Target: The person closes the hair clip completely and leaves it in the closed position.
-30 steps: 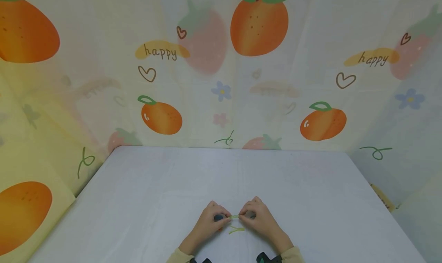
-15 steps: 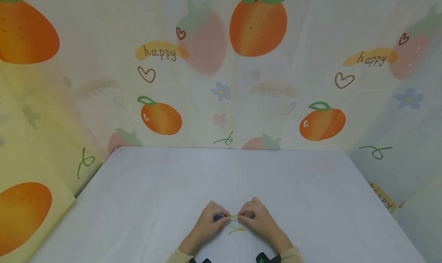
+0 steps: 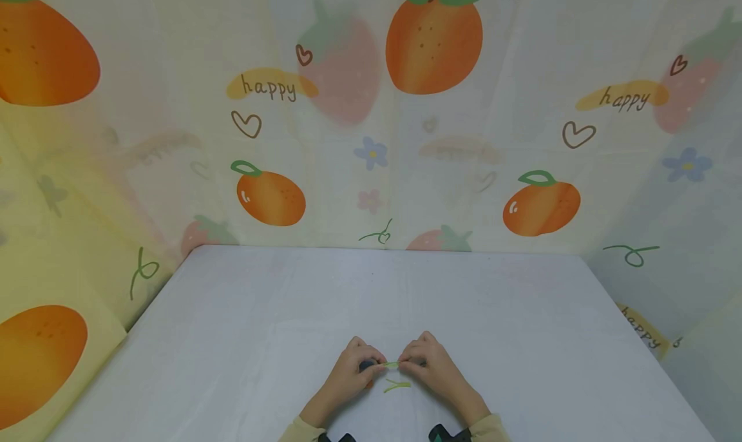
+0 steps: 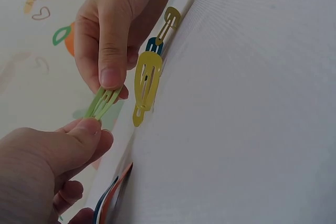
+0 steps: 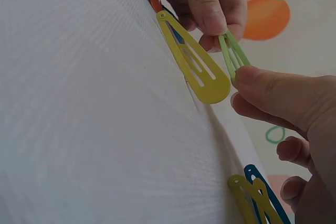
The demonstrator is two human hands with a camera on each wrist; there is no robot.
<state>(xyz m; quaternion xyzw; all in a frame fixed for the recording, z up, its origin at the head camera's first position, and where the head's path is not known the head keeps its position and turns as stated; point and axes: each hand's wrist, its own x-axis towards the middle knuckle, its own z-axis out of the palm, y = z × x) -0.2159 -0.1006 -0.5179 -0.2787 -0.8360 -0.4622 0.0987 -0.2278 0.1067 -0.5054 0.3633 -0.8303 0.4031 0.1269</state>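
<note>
A light green snap hair clip is held in the air between both hands. My left hand pinches one end with thumb and fingers, and my right hand pinches the other. Whether the clip is snapped or popped cannot be told. On the white table below, between the hands, lies a yellow snap hair clip. Beside the right hand are an olive-yellow clip and a blue clip. An orange clip and a dark blue one lie by the left hand, partly hidden.
The white tabletop reaches back to a hanging cloth printed with fruit, which also runs along both sides. Dark wrist devices sit at the cuffs of the beige sleeves.
Both hands stay almost where they were, still pinching the green hair clip. The right hand has shifted very slightly left, and the gap under its fingers looks smaller. The yellow clip lies unmoved.
</note>
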